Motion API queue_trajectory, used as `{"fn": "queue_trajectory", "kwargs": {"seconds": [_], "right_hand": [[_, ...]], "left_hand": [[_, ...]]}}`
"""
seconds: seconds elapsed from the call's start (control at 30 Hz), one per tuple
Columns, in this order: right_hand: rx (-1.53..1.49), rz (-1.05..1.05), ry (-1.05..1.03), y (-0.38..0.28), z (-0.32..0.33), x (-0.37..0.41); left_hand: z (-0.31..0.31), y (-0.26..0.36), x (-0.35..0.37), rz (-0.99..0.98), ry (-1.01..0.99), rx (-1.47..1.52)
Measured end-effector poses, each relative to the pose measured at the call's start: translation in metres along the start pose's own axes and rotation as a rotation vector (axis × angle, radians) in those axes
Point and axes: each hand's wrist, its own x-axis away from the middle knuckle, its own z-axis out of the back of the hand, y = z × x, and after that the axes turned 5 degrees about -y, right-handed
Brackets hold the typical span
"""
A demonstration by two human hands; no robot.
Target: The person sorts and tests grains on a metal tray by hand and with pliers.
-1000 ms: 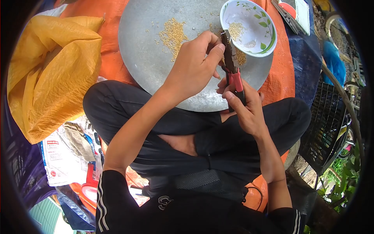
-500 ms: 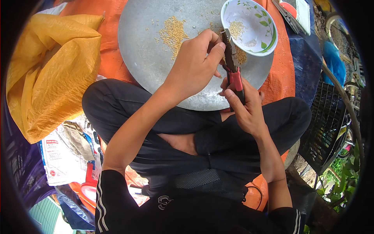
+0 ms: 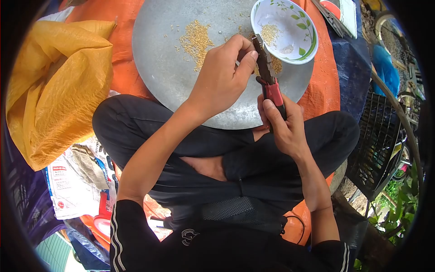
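My right hand [image 3: 286, 122] is wrapped around the red and black handles of a pair of pliers [image 3: 267, 68], whose dark jaws point up and away from me. My left hand [image 3: 226, 75] is closed in a pinch, thumb and index finger touching or very near the jaws; whatever the fingertips hold is hidden. Both hands are above a round grey metal tray [image 3: 158, 59]. A pile of golden unhusked grains [image 3: 197, 41] lies on its left part. More grains [image 3: 275, 66] lie behind the pliers, partly covered. A white bowl with green leaves [image 3: 301, 34] holds paler grains [image 3: 270, 34].
A yellow woven sack [image 3: 68, 90] lies at the left, above printed white sacks [image 3: 68, 181]. Orange sheeting [image 3: 324, 77] is under the tray. My crossed legs [image 3: 136, 122] border its near edge. To the right stands a black plastic crate [image 3: 374, 140].
The scene has shifted slightly left in view. My left hand's lower fingers have curled in out of sight, and my right fingers have drawn in around the pliers' handles.
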Motion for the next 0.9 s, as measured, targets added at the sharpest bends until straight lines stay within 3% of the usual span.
{"fn": "queue_trajectory", "kwargs": {"seconds": [0.17, 0.33, 0.47, 0.57, 0.63, 0.67, 0.73, 0.83, 0.9], "right_hand": [[-0.067, 0.031, -0.012, 0.004, 0.002, 0.001], [-0.096, 0.006, -0.102, 0.004, 0.009, 0.001], [-0.226, 0.002, -0.125, 0.001, 0.007, 0.002], [-0.387, 0.016, -0.108, 0.000, 0.005, 0.002], [-0.331, 0.019, -0.134, -0.001, 0.008, 0.002], [-0.332, 0.022, -0.133, 0.000, 0.009, 0.002], [-0.220, 0.072, -0.096, 0.005, 0.010, 0.000], [-0.128, 0.211, -0.031, 0.013, 0.008, -0.004], [-0.157, 0.161, -0.039, 0.009, 0.008, -0.002]], "left_hand": [[-0.003, -0.006, -0.002, -0.133, 0.050, -0.158], [-0.002, -0.013, -0.005, -0.548, 0.192, -0.629], [-0.002, -0.014, -0.009, -0.694, 0.228, -0.700], [-0.003, -0.014, -0.007, -0.680, 0.203, -0.691], [-0.004, -0.012, -0.005, -0.428, 0.153, -0.376], [-0.004, -0.010, -0.004, -0.431, 0.152, -0.377], [-0.002, -0.002, -0.002, -0.106, 0.026, 0.099], [0.006, -0.001, -0.004, -0.065, -0.046, 0.243], [0.007, -0.002, -0.005, -0.058, -0.061, 0.300]]}}
